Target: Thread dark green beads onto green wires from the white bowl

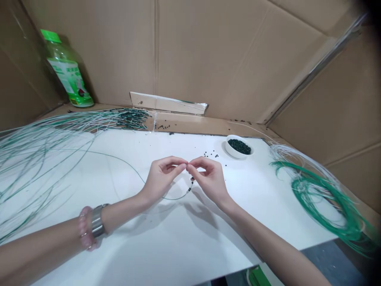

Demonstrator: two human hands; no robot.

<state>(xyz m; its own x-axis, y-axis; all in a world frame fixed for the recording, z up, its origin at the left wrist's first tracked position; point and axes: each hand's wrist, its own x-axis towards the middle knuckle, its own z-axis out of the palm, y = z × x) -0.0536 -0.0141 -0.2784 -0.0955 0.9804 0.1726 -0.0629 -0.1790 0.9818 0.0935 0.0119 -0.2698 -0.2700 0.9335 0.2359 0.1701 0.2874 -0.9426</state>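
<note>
My left hand (162, 174) and my right hand (210, 176) meet fingertip to fingertip over the white board (133, 246). Both are pinched closed, thumb against forefinger. A thin green cord (175, 198) with a few small dark beads (190, 186) on it hangs in a loop below the fingers. Its beaded end runs up to my right fingers, and the other part passes behind my left hand to the left. What sits right between the fingertips is too small to make out. Beyond my right hand stands a white bowl (228, 149) filled with dark green beads (239, 146).
Loose beads (212, 154) lie near the bowl. At left spreads a bundle of green and white cords (59, 123) with beaded ends (131, 118). A coil of green cord (309, 218) lies at right. A green bottle (68, 73) leans against the cardboard wall (202, 51).
</note>
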